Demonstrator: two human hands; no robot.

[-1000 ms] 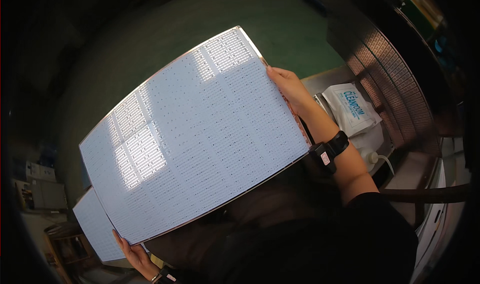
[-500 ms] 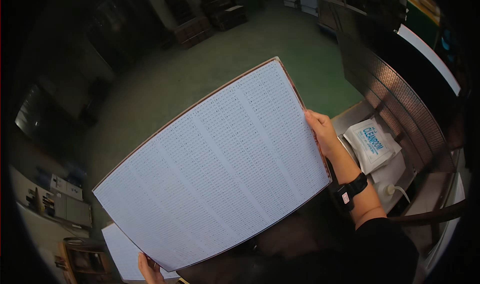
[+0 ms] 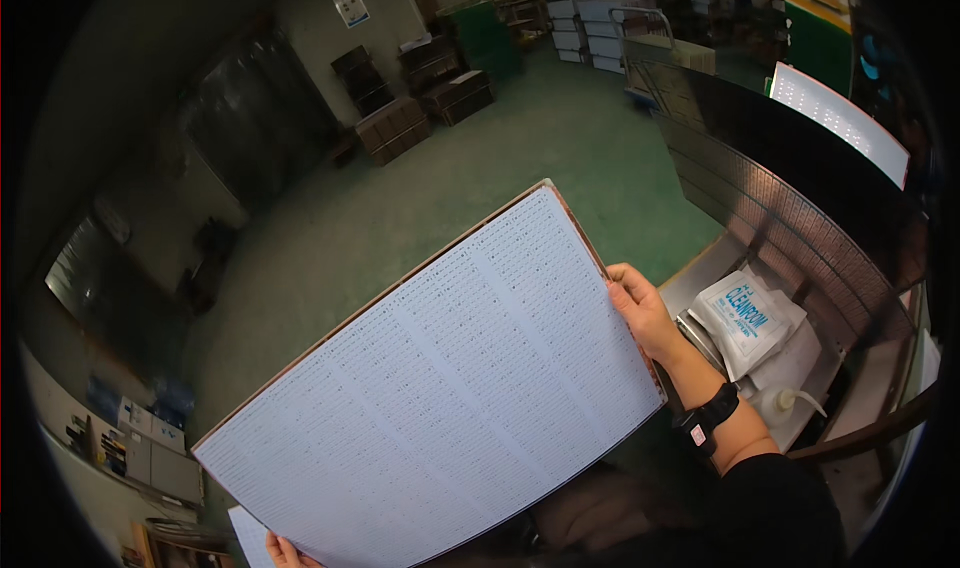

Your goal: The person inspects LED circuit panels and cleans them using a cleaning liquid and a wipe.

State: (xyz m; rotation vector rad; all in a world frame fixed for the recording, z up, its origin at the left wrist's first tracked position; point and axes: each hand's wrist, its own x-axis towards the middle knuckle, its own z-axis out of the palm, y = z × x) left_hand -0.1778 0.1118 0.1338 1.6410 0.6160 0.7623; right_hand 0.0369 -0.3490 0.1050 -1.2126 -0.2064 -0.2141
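With our left hand we grip one panel by its lower-left edge, with our right hand by its right. One second panel shows past its left edge. Rightward sit one bottle, one bag. Beyond, green floor stretches wide.

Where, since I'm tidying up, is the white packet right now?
In the head view, the white packet lies at right, just past the right hand and above the spouted bottle in the picture.
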